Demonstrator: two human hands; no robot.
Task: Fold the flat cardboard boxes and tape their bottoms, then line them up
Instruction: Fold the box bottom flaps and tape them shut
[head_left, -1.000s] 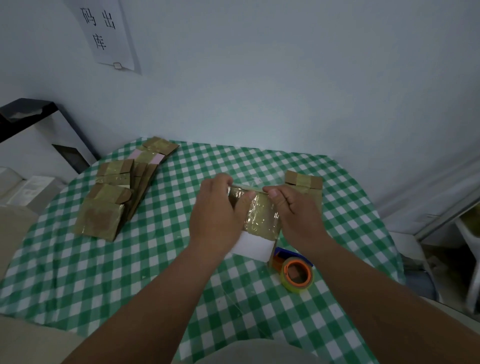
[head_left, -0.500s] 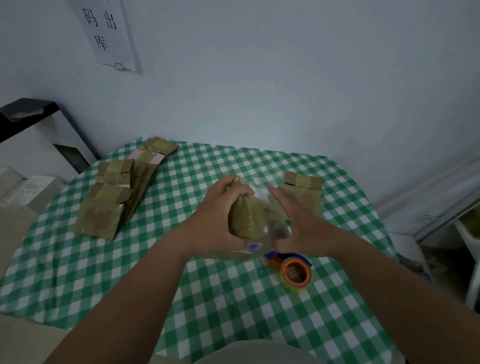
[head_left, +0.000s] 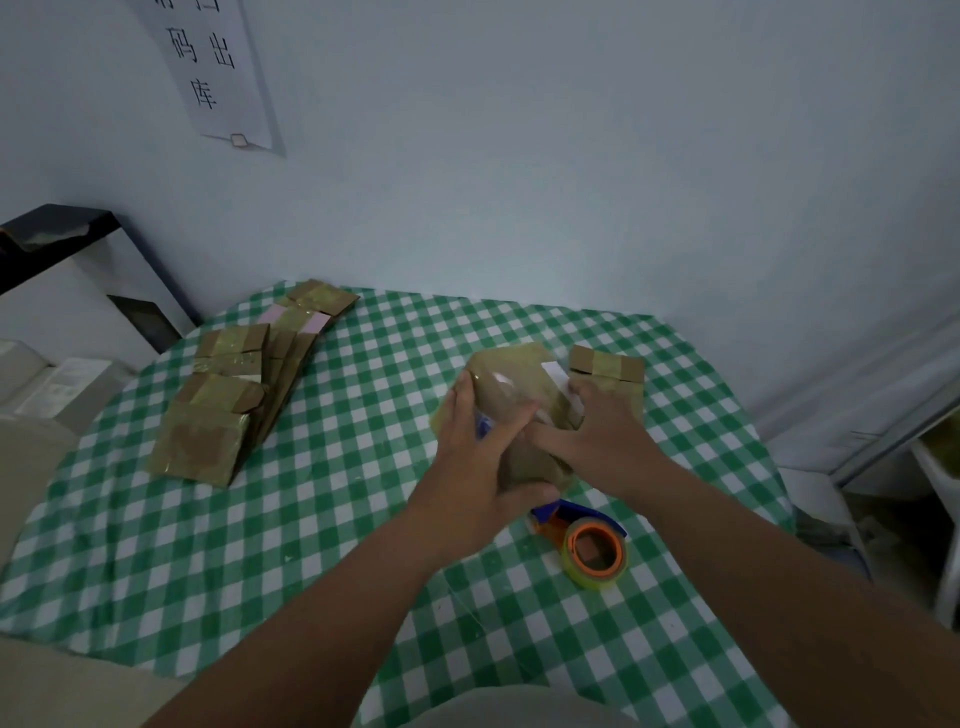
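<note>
Table (head_left: 311, 519) under a green-and-white checked cloth, set against a pale blue wall (head_left: 571, 156); a white paper sign (head_left: 213, 67) with black characters hangs upper left, and a dark-topped white cabinet (head_left: 62, 270) stands off the table's left edge. Stack of flat cardboard boxes (head_left: 244, 384), brown and glossy with tape, fanned along the left side of the cloth. One folded box (head_left: 608, 371) with a tape strip across its top stands at the far right, just behind the right hand. Tape dispenser (head_left: 592, 551), orange core and blue frame, lies on the cloth near the centre, just below the hands. Box in work (head_left: 514, 400), brown cardboard with shiny tape and a white label edge showing, is held above the centre of the table between both hands. Left hand (head_left: 478, 457): fingers wrapped up the box's left face, thumb curled under its near lower edge, gripping it. Right hand (head_left: 608, 441): fingers spread and fairly straight, palm laid against the box's right side, forefinger pointing left across the cardboard. Against half a second ago, the box has been turned so a broader brown face looks up, the left hand has slid lower round it, and the right hand has flattened further onto it; stack, folded box and dispenser lie as before.
</note>
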